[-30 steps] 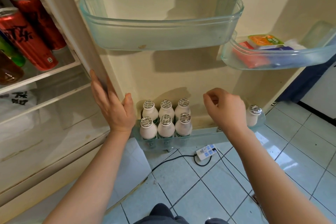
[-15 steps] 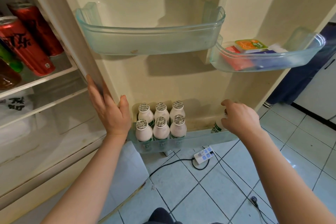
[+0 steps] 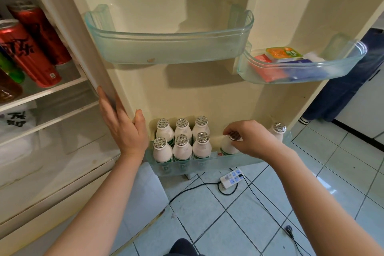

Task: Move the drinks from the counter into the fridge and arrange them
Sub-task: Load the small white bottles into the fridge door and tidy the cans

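Several small white bottles with foil caps (image 3: 182, 141) stand in two rows at the left of the bottom door shelf (image 3: 245, 161). My right hand (image 3: 252, 137) pinches the neck of another white bottle (image 3: 227, 145) standing just right of that group. One more white bottle (image 3: 277, 132) stands alone at the shelf's right end. My left hand (image 3: 121, 127) rests flat against the fridge's front edge, fingers straight. Red cans (image 3: 31, 50) stand on the fridge shelf at the left.
An empty clear door bin (image 3: 170, 48) hangs above the bottles. A second bin (image 3: 301, 75) at the right holds flat packets. A white power strip (image 3: 231, 177) and black cables lie on the tiled floor below the door.
My right hand has taken a white bottle from the right part of the bottom shelf and brought it left, close to the grouped bottles. My left hand stays on the fridge edge.
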Demonstrator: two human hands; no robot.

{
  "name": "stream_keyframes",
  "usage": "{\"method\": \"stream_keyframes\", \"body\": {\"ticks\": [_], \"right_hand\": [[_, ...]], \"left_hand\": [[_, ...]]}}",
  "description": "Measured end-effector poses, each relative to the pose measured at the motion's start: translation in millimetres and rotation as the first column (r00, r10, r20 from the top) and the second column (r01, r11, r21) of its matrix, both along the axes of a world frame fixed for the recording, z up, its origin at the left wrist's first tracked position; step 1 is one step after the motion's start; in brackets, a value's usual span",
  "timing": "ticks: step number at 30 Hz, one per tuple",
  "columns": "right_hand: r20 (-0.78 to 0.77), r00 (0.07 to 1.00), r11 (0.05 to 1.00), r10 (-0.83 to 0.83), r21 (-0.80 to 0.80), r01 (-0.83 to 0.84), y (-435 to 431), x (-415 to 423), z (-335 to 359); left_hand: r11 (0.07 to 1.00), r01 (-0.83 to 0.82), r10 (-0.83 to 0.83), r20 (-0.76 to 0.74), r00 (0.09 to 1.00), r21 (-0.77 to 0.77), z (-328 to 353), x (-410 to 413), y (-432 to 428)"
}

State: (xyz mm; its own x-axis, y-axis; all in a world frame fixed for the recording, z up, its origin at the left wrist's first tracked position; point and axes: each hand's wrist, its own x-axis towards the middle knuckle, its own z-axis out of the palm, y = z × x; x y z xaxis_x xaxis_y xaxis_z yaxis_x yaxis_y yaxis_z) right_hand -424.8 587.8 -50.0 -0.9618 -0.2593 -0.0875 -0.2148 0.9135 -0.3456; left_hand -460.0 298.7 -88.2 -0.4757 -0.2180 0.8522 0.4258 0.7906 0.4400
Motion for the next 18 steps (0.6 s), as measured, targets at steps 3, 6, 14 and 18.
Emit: {"method": "stream_keyframes", "body": {"ticks": [3, 6, 14, 18], "right_hand": [[0.025, 0.999, 0.993, 0.042, -0.115, -0.039, -5, -1, -2], [0.043, 0.997, 0.973, 0.057, -0.227, -0.046, -9, -2, -6], [0.136, 0.986, 0.883, -0.093, -0.445, 0.145, -4, 0, -28], [0.157, 0.985, 0.854, -0.076, -0.5, 0.146, -3, 1, -31]], "left_hand": [[1.0, -0.007, 0.007, 0.009, 1.0, -0.003, -1, 0, -1], [1.0, -0.012, 0.012, 0.011, 1.0, -0.012, -2, 0, -2], [1.0, -0.013, 0.014, 0.015, 1.0, -0.016, 1, 2, 0], [0.999, -0.022, 0.022, 0.0, 1.0, -0.029, 0, 2, 0]]}}
